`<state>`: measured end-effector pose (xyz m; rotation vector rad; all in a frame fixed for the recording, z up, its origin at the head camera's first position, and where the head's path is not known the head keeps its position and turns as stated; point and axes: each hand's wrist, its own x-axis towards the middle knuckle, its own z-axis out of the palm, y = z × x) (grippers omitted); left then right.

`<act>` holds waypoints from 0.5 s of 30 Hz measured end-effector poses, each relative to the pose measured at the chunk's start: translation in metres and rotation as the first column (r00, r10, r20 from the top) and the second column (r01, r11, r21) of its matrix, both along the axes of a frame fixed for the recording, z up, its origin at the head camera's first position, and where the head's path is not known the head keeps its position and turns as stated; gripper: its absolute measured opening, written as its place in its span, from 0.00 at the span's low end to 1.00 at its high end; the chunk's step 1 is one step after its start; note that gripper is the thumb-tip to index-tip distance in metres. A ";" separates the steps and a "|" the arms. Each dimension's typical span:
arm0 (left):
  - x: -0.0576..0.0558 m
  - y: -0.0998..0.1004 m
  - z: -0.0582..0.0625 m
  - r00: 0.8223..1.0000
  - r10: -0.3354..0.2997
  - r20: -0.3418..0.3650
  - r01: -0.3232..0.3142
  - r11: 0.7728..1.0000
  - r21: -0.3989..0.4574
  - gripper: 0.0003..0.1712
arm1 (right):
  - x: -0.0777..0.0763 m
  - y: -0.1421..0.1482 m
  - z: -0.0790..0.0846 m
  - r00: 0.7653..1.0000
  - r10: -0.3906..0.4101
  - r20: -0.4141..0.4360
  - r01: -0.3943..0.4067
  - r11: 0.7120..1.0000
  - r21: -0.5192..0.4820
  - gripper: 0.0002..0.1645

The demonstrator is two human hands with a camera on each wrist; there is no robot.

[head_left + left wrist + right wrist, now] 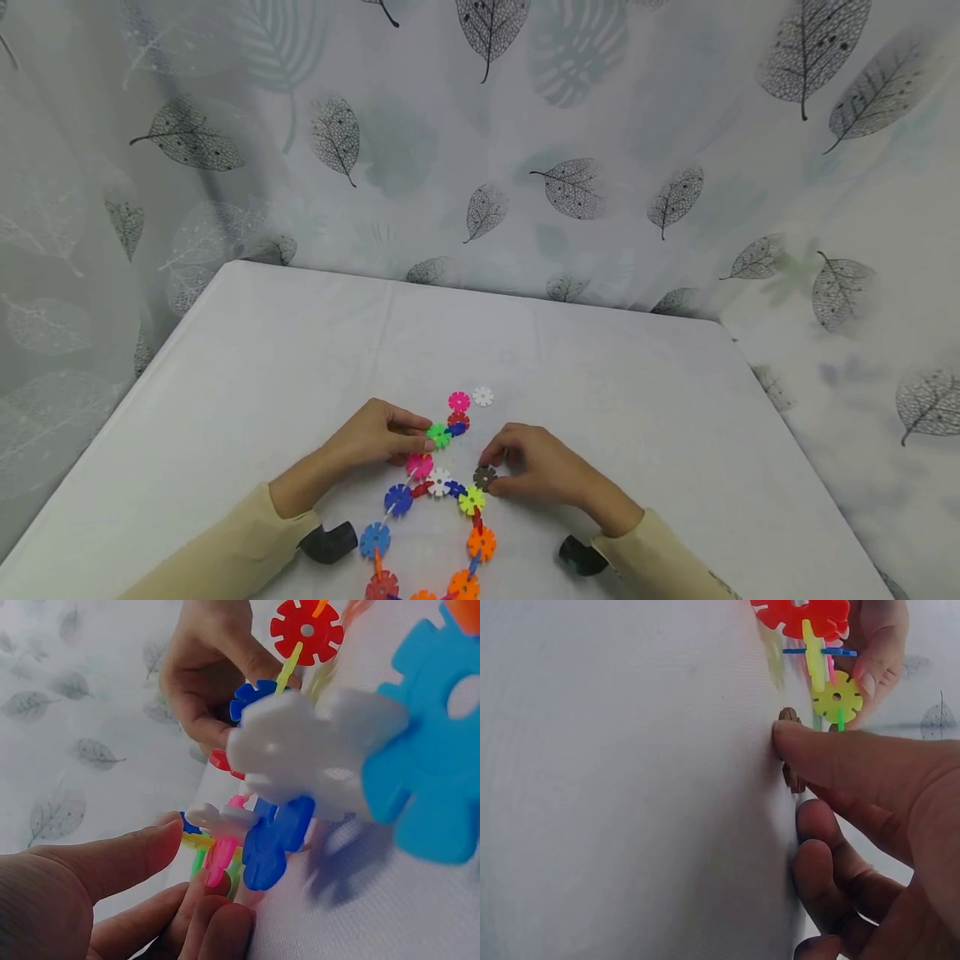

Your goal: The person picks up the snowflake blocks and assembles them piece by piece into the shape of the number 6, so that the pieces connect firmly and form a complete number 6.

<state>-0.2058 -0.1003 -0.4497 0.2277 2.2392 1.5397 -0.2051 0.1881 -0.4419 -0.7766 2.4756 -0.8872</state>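
Observation:
Slotted plastic snowflake discs in many colours link into a chain, with a loop at the near end. My left hand [378, 433] is at the chain's left side, pinching the green disc [439, 435] between thumb and fingers. In my right hand [543, 468], thumb and fingers pinch a loose brown disc [485, 477]. It is just above the yellow disc [472, 500] on the loop's right side. In the right wrist view my thumb lies over the brown disc [790, 776], hiding part of it. Blue, white and pink discs [219, 862] crowd by my fingers in the left wrist view.
A pink disc [459, 402] and a white disc [483, 396] lie at the chain's far end. The loop, with an orange disc [482, 544], runs toward the near edge of the white table [645, 392]. Black curved parts [330, 543] show by both wrists. Leaf-patterned curtains surround the table.

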 end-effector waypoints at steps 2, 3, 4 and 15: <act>0.000 0.000 0.000 1.000 -0.005 -0.005 0.005 1.000 0.003 0.22 | -0.001 0.000 0.000 1.000 -0.023 -0.003 0.023 1.000 0.003 0.16; 0.000 0.000 0.001 1.000 -0.008 -0.007 0.008 1.000 0.004 0.23 | -0.001 0.001 0.000 0.999 -0.035 -0.009 0.035 0.999 0.003 0.16; 0.001 0.000 0.001 1.000 -0.011 -0.008 0.011 1.000 0.006 0.23 | -0.002 0.001 0.000 0.999 -0.050 -0.013 0.050 0.999 0.001 0.16; -0.004 0.000 0.001 0.999 -0.033 -0.028 0.033 0.999 -0.004 0.27 | -0.002 0.006 0.001 0.976 -0.216 -0.024 0.214 0.974 -0.068 0.09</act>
